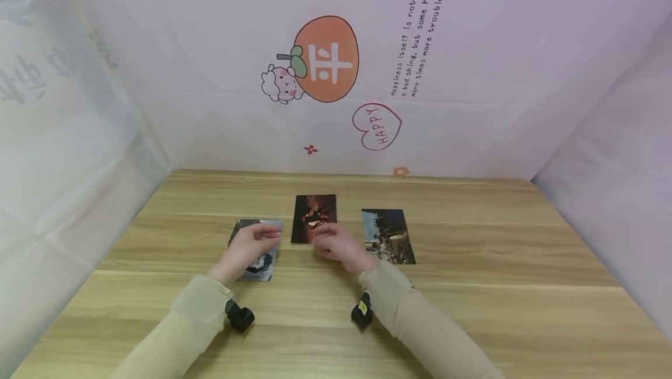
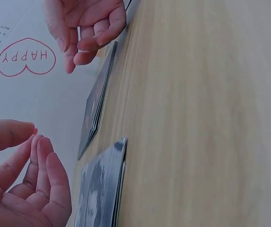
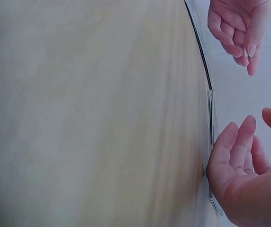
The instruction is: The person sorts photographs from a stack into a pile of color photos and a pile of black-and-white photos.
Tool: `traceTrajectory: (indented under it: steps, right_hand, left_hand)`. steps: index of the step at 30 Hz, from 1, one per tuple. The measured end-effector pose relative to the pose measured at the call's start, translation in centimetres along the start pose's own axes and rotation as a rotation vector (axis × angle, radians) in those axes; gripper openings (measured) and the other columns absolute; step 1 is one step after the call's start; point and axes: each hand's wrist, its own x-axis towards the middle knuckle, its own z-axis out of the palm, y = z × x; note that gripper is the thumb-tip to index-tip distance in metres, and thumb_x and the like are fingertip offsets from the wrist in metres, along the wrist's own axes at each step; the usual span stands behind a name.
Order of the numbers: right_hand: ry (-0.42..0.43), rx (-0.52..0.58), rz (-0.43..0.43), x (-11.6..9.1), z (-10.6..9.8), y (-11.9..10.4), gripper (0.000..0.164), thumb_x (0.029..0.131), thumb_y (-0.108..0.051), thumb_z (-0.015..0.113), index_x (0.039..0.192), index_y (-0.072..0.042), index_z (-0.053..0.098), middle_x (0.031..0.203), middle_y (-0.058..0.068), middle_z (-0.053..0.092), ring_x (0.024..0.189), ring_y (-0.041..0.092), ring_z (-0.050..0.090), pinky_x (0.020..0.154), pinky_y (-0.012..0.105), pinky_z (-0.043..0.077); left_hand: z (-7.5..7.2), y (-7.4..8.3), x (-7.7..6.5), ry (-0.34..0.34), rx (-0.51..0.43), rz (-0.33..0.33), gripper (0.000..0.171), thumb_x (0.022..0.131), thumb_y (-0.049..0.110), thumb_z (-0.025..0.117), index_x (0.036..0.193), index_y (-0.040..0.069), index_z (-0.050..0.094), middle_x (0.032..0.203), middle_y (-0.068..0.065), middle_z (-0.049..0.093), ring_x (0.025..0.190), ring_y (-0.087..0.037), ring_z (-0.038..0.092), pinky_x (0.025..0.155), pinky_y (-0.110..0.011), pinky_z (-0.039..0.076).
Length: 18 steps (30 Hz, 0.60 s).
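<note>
Three small stacks of photo cards lie on the wooden table. My left hand (image 1: 247, 249) hovers over the black-and-white stack (image 1: 261, 273) at the left, hiding part of it. In the left wrist view, this hand's thumb and forefinger tips (image 2: 32, 130) come together, with nothing visible between them. My right hand (image 1: 338, 246) hangs between the dark reddish stack (image 1: 313, 207) in the middle and the stack with a blue-and-brown picture (image 1: 392, 236) at the right. Its fingers (image 3: 239, 142) are loosely bent and hold nothing, the thumb apart. Several layered edges show on the black-and-white stack (image 2: 100, 189).
The wooden tabletop (image 1: 310, 332) reaches back to a white printed sheet (image 1: 472, 76) that stands as a wall. Further pale sheets rise on the left (image 1: 63, 151) and right (image 1: 619, 151). A black wrist camera sits on each cuff.
</note>
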Motion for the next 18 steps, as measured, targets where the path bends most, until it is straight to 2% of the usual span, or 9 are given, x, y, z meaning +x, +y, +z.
traceTrajectory:
  steps: [7, 13, 18]
  right_hand:
    - [0.031, -0.009, -0.005, 0.0, -0.4, 0.0, 0.032, 0.089, -0.002, 0.057, 0.120, 0.006, 0.053, 0.118, 0.021, 0.059, 0.101, 0.023, 0.060, 0.091, 0.038, 0.051]
    - [0.065, -0.002, -0.019, 0.2, -0.8, 0.2, 0.030, 0.088, -0.001, 0.057, 0.116, 0.007, 0.055, 0.112, 0.020, 0.061, 0.092, 0.019, 0.060, 0.089, 0.037, 0.053]
    - [0.077, -0.019, -0.010, 0.1, -1.3, -0.1, 0.031, 0.088, -0.001, 0.056, 0.118, 0.007, 0.054, 0.110, 0.020, 0.059, 0.096, 0.025, 0.061, 0.092, 0.042, 0.051]
  left_hand:
    - [1.1, 0.1, 0.5, 0.000, -0.046, 0.022, 0.035, 0.092, 0.010, 0.058, 0.124, -0.004, 0.056, 0.119, -0.020, 0.061, 0.106, -0.027, 0.060, 0.087, -0.033, 0.052]
    - [2.3, 0.2, 1.3, -0.003, -0.065, 0.024, 0.033, 0.092, 0.009, 0.059, 0.123, -0.003, 0.059, 0.116, -0.020, 0.064, 0.098, -0.021, 0.062, 0.076, -0.028, 0.052]
    - [3.2, 0.7, 1.6, 0.012, -0.066, 0.011, 0.031, 0.091, 0.010, 0.061, 0.120, 0.000, 0.062, 0.111, -0.017, 0.066, 0.092, -0.016, 0.062, 0.071, -0.025, 0.050]
